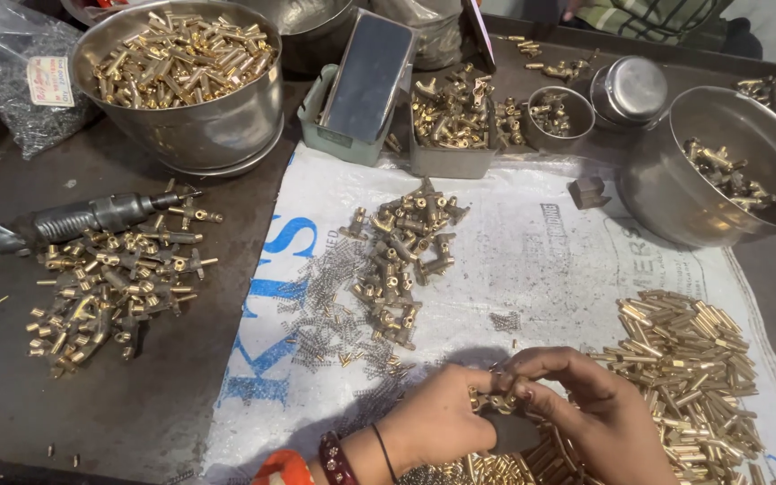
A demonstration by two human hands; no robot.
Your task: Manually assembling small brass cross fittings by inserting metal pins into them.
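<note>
My left hand (442,415) and my right hand (590,404) meet low in the head view, over a white woven sack (532,260) spread on the table. Both pinch a small brass fitting (496,401) between their fingertips. A beaded bangle and a black thread circle my left wrist. Right of my hands lies a heap of brass tubes (689,359). Ahead of my hands is a cluster of brass valve bodies (401,256), with tiny steel springs (330,314) scattered beside it.
A steel bowl of brass parts (181,63) stands far left. An electric hand tool (74,220) lies by more brass parts (114,287). Grey trays (446,121), a small cup (557,115) and a large steel bowl (720,171) line the back. Another person's sleeve (648,13) shows at top.
</note>
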